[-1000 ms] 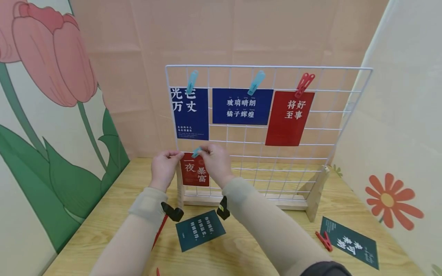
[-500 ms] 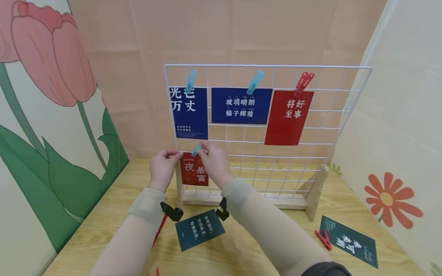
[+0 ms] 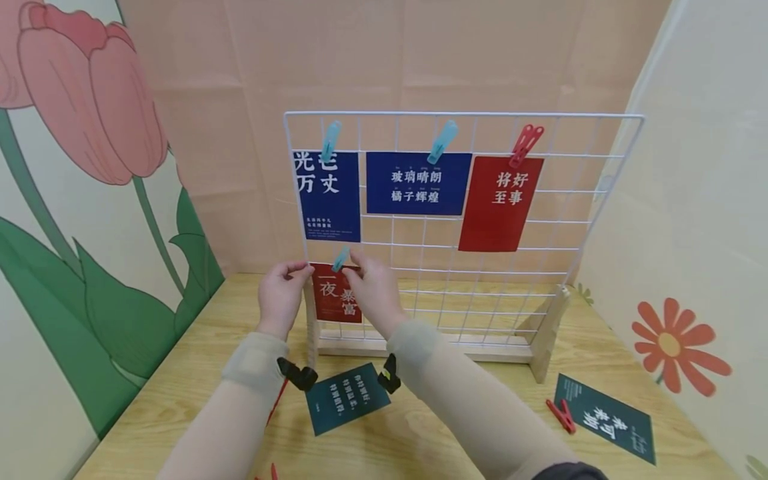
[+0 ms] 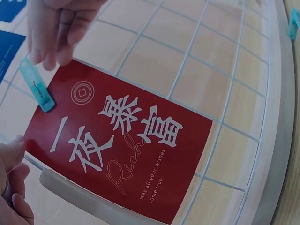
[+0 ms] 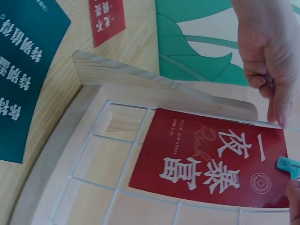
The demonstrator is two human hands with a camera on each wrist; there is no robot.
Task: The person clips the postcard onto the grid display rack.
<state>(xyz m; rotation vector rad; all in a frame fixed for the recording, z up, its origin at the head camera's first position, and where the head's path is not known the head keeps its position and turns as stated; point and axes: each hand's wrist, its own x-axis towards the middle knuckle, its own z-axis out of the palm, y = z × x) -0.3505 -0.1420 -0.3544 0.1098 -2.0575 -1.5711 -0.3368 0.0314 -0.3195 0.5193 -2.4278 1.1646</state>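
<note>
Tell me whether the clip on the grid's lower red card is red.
No, the clip on that card is light blue.

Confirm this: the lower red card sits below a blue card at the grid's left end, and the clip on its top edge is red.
Wrong on colour: the clip on the top edge of the lower red card is light blue, as the left wrist view shows. The card does sit below a blue card at the left end of the grid.

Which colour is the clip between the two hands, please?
The clip is turquoise; it shows best in the left wrist view.
</note>
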